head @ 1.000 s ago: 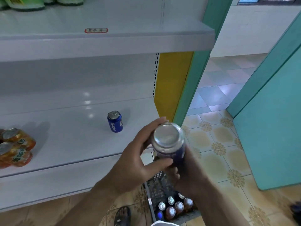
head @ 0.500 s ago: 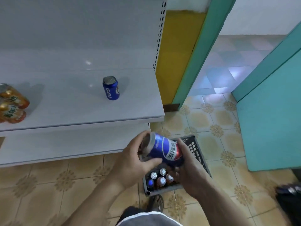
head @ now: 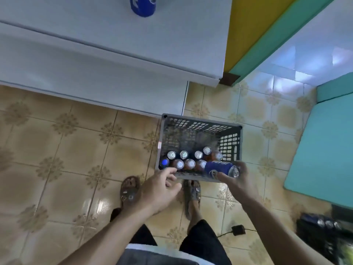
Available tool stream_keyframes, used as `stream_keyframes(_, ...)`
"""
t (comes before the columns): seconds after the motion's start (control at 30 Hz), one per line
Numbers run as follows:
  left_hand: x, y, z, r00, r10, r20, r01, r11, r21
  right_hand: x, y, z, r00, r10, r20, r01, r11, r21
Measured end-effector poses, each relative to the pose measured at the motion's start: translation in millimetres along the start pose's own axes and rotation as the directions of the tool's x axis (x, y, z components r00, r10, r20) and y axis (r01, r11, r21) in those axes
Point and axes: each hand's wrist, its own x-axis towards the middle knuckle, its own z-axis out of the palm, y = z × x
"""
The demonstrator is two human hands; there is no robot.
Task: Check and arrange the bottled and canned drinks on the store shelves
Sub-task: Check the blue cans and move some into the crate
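My right hand (head: 236,180) grips a blue cola can (head: 219,169), lying sideways over the near edge of a grey plastic crate (head: 229,142) on the floor. Several cans and bottles (head: 189,159) stand along the crate's near side. My left hand (head: 158,190) hovers empty by the crate's near-left corner, fingers loosely curled toward the drinks. Another blue can (head: 142,5) stands on the white shelf (head: 114,35) at the top, partly cut off by the frame.
The yellow patterned tile floor (head: 66,150) spreads left of the crate. My sandalled feet (head: 129,192) stand just before it. A yellow and teal post (head: 254,41) borders the shelf; a teal wall (head: 324,150) stands right. Dark packs (head: 321,230) and a small adapter (head: 237,230) lie bottom right.
The view has tipped down to the crate. My left hand has let go of the blue can; my right hand alone has carried it down over the crate's near edge.
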Motion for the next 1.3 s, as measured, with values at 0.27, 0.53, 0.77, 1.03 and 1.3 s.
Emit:
stream_keyframes(0.27,119,-42,123,0.973,-0.213,-0.088,0.207,0.976,-0.069,198,55,64,0.966,-0.209,0.151,0.252,0.887,-0.386)
stream_keyframes(0.53,242,-100,180,0.956,-0.214,-0.2,0.195,0.975,-0.108,344,86,205,0.911,-0.335,0.239,0.411,0.719,-0.56)
stream_keyframes(0.77,286,-143,189,0.947,-0.148,-0.286,0.147,0.989,-0.023,410,102,285,0.88,-0.345,0.328,0.472,0.558,-0.682)
stream_keyframes(1.03,265,-142,180,0.954,-0.182,-0.24,0.179,0.983,-0.035,395,93,268,0.903,-0.295,0.312,0.428,0.553,-0.715)
stream_keyframes(1.3,137,-76,88,0.944,-0.196,-0.264,0.184,0.98,-0.071,255,-3,163,0.896,-0.271,0.353,0.445,0.561,-0.698)
